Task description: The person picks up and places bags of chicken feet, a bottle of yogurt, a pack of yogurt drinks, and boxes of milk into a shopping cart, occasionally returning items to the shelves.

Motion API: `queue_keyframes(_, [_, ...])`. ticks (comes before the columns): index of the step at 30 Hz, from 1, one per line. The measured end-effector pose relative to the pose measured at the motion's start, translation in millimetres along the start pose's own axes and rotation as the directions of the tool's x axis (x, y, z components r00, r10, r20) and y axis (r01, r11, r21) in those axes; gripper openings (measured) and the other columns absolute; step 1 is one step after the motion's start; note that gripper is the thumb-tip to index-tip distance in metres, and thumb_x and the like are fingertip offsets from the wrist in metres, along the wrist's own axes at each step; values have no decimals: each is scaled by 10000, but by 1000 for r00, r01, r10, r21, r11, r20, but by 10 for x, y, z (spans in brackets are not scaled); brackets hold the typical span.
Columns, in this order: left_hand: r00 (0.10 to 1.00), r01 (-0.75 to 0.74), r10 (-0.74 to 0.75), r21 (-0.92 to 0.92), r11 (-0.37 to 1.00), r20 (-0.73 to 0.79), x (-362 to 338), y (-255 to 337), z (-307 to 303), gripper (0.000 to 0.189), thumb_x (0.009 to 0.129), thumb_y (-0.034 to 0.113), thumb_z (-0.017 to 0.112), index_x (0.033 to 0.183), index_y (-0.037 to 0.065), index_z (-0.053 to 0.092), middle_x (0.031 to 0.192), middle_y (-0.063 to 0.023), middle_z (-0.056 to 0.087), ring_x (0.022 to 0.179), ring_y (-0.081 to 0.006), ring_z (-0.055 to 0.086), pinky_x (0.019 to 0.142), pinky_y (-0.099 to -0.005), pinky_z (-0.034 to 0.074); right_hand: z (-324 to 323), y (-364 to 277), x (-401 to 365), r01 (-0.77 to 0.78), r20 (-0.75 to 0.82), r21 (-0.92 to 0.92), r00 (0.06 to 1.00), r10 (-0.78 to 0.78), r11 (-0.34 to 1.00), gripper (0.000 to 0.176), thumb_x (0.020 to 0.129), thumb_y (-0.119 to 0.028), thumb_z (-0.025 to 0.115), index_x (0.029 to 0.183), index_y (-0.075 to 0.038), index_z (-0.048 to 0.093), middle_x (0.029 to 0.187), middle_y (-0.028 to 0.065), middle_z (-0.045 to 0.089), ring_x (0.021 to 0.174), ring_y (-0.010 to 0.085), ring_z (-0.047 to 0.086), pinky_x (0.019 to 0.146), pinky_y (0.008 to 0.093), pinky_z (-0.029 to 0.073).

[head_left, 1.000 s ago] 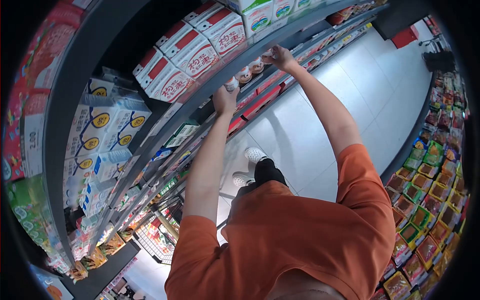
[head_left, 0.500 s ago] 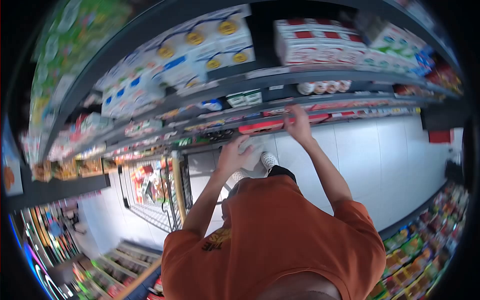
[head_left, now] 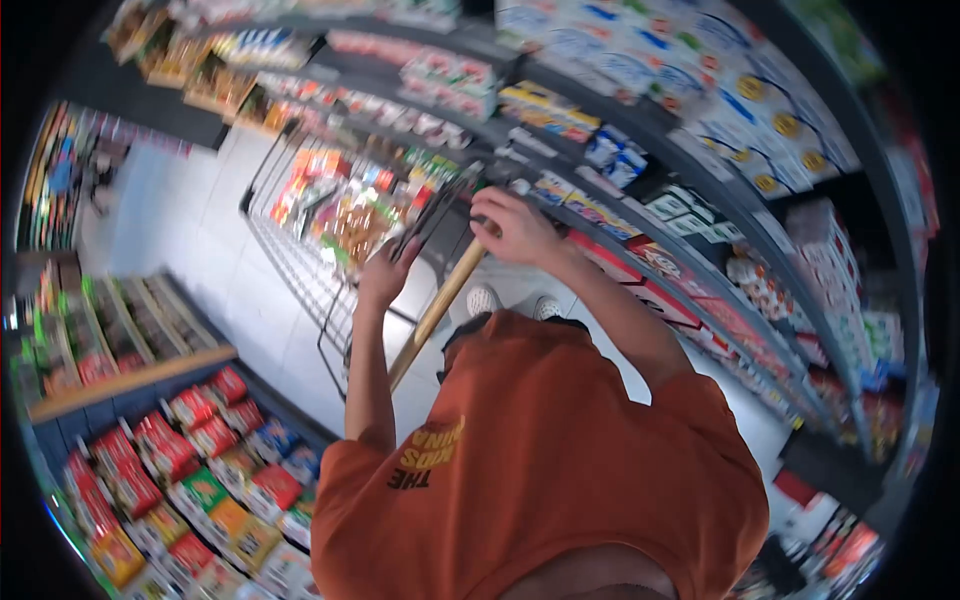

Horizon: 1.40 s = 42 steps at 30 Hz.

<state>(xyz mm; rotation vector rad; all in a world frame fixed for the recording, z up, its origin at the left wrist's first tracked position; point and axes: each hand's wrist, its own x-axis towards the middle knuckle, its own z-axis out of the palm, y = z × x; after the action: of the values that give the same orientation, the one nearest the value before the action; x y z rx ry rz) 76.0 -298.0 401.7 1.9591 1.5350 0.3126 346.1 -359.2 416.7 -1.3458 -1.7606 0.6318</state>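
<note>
A wire shopping cart (head_left: pixel 285 245) with a yellowish handle bar (head_left: pixel 437 312) stands in front of me, to the left. Packaged goods (head_left: pixel 360 225) in red, brown and clear wrapping lie in it. My left hand (head_left: pixel 383 275) is over the cart's near side, beside its dark rim, with thumb and fingers apart and nothing visible in it. My right hand (head_left: pixel 512 228) is at the far end of the handle bar by the shelf, its fingers curled around that end. Blur hides the exact contact.
Long shelves (head_left: pixel 640 215) of boxed and packaged goods run along the right. Red and colourful packets (head_left: pixel 165 445) fill a display at the lower left, below a wooden-edged rack (head_left: pixel 130 385). My white shoes (head_left: pixel 483 300) are on the tiled floor (head_left: pixel 300 335).
The view has turned left, bringing the cart in front of me. My right hand has moved from beside the lower shelf to the cart handle; my left hand is now over the cart.
</note>
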Motion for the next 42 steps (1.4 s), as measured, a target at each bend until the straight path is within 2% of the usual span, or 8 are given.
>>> queue_keyframes(2, [992, 45, -35, -83, 996, 118, -56, -24, -27, 573, 965, 473, 550, 1266, -13, 590, 1037, -333, 663, 1072, -431, 636, 944, -471, 480, 320, 143, 200, 197, 15, -262, 980, -200, 945, 201, 858, -261, 665, 852, -61, 668, 865, 108, 644, 875, 325, 637, 795, 461, 492])
queue_keyframes(5, [997, -2, 9, -83, 997, 81, -113, -159, 73, 463, 994, 373, 511, 1182, -42, 595, 1001, -330, 662, 1010, -448, 643, 901, -496, 487, 395, -133, 277, -75, 176, -457, 969, 173, 886, 371, 886, -370, 617, 676, -67, 663, 718, 140, 675, 727, 351, 654, 789, 454, 471])
queue_keyframes(14, [981, 8, 19, -141, 990, 191, -362, -75, -82, 359, 1005, 290, 487, 1083, -50, 571, 1083, -324, 625, 1018, -461, 610, 886, -521, 472, 433, -303, 71, 34, 367, -524, 911, 189, 851, 413, 865, -383, 629, 591, -74, 642, 584, 147, 625, 595, 374, 630, 660, 487, 466])
queue_keyframes(19, [796, 189, -110, -71, 980, 595, -195, 62, -571, 892, 949, 732, 315, 1300, -48, 566, 1274, -294, 597, 1239, -435, 542, 1050, -459, 413, 422, -474, 45, 12, 482, -547, 822, 303, 837, 400, 843, -362, 594, 645, -34, 707, 636, 207, 653, 626, 409, 660, 631, 510, 497])
queue_keyframes(21, [911, 176, -56, -262, 949, 408, 191, -219, -434, 890, 949, 739, 282, 1249, -24, 628, 1197, -308, 634, 1185, -429, 587, 1045, -439, 419, 451, -491, -23, 1, 479, -561, 816, 323, 828, 371, 840, -339, 581, 666, -41, 716, 648, 198, 663, 634, 407, 661, 645, 504, 497])
queue_keyframes(26, [997, 39, -32, -102, 994, 70, 1645, -1009, 640, 671, 799, 511, 674, 1322, 103, 578, 1139, -261, 673, 1101, -416, 638, 962, -452, 493, 479, -491, -139, -82, 443, -571, 807, 391, 817, 339, 833, -346, 589, 699, -63, 718, 662, 173, 669, 660, 385, 667, 655, 495, 494])
queue_keyframes(31, [966, 259, -255, -122, 958, 44, 2281, -1126, 1703, 807, 749, 639, 711, 1356, 133, 546, 1240, -230, 645, 1196, -372, 600, 1006, -441, 465, 478, -476, -144, -58, 422, -587, 830, 366, 808, 317, 802, -328, 625, 637, -66, 693, 614, 149, 651, 621, 353, 661, 626, 459, 514])
queue_keyframes(42, [900, 436, -434, -27, 900, 43, 2399, -1046, 1967, 680, 804, 513, 686, 1230, -6, 578, 1147, -250, 670, 1104, -378, 646, 921, -459, 511, 389, -403, -178, -84, 485, -478, 805, 342, 875, 320, 840, -329, 585, 659, -82, 677, 628, 90, 646, 610, 306, 648, 667, 419, 527])
